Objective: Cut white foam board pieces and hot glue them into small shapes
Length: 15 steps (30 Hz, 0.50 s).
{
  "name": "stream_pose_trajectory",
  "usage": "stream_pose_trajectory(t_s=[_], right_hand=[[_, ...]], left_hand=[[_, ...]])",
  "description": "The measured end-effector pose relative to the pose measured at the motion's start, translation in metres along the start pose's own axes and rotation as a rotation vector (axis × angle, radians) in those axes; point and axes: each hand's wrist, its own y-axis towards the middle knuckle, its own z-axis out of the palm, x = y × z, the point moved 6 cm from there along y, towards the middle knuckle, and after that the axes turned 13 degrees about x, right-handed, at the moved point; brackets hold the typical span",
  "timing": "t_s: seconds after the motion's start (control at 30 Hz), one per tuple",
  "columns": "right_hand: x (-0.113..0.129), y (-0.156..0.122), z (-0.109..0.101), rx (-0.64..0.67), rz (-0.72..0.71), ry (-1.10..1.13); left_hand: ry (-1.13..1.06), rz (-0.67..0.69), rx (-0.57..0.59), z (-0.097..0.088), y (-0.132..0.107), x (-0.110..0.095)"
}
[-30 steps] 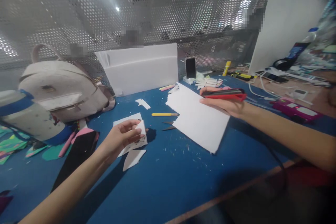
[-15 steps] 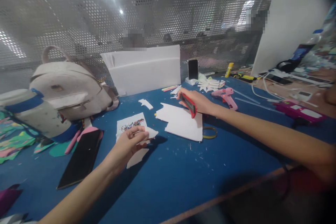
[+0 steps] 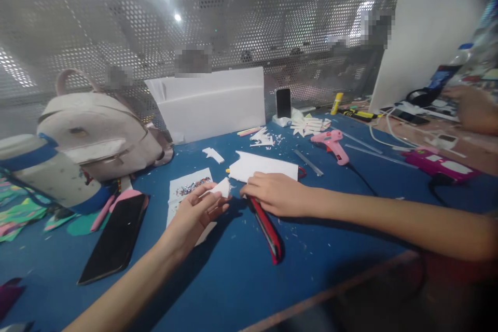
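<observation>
My left hand [image 3: 199, 206] pinches a small white foam board piece [image 3: 223, 188] between thumb and fingers, above the table. My right hand [image 3: 272, 193] is palm-down, with its fingers closed about one end of a red utility knife [image 3: 269, 233]. The knife's other end points toward me; my fingers hide its tip. Behind that hand lies a larger cut white foam board piece [image 3: 264, 165], partly covered by it. Next to my left hand is a white sheet [image 3: 174, 198] with colourful shiny bits on it. Another white piece [image 3: 206, 233] lies partly hidden under my left hand.
A black phone [image 3: 112, 238], a bottle [image 3: 50, 171] and a beige backpack [image 3: 101, 129] stand or lie at left. At right are a pink glue gun [image 3: 331, 144], a clear glue stick [image 3: 308, 162] and a magenta device [image 3: 439, 165]. Another person's hand [image 3: 476, 109] shows far right.
My right hand has moved down toward me and left with the utility knife, whose handle now points toward me. My left hand has turned its white piece upward.
</observation>
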Motion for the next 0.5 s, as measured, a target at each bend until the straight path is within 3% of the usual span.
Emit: stream_pose_trajectory(t_s=[0.17,0.27,0.37,0.5], right_hand=[[-0.006,-0.006,-0.016,-0.122,0.117,0.217],[-0.020,-0.027,-0.020,-0.108,0.238,0.284],[-0.056,-0.069,-0.023,-0.118,0.519,0.266],[-0.114,-0.149,-0.034,-0.220,1.018,0.064]], left_hand=[[0.004,-0.019,0.025,0.005,-0.003,0.002],[0.009,-0.025,0.025,0.003,-0.005,0.003],[0.013,-0.024,0.031,0.001,-0.006,0.006],[0.020,-0.010,0.039,0.005,-0.005,0.010]])
